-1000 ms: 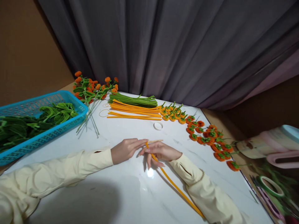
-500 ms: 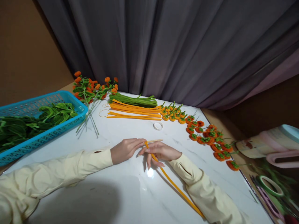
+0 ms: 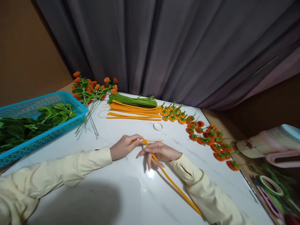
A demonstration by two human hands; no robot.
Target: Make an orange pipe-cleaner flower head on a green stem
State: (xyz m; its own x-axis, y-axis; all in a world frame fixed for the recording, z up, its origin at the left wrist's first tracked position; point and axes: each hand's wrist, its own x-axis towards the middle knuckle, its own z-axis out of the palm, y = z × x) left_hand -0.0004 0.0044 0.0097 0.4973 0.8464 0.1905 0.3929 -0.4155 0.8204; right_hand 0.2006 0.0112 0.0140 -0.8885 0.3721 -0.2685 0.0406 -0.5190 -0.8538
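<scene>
Between my hands a thin pale wooden stick (image 3: 157,140) lies sideways, with an orange pipe cleaner (image 3: 177,186) wound around its left part. My left hand (image 3: 126,146) pinches the stick's left end where the orange coil sits. With thumb and finger, my right hand (image 3: 161,153) grips the pipe cleaner just below the coil; its other fingers are spread. The long tail of the pipe cleaner runs under my right wrist down toward the table's near side. A small white ring (image 3: 158,126) that looks like a tape roll lies beyond my hands.
Orange pipe cleaners (image 3: 136,108) and green ones (image 3: 133,100) lie at the back. Yellow-orange flower heads (image 3: 172,116) and darker orange flower heads (image 3: 211,133) spread to the right. On the left stand a blue basket (image 3: 81,112) of green leaves and stemmed orange flowers (image 3: 90,87). A tumbler (image 3: 260,143) is far right.
My left fingers have shifted from lying flat over the coil to a pinch a little further left, showing more of the orange winding. My right hand has barely moved.
</scene>
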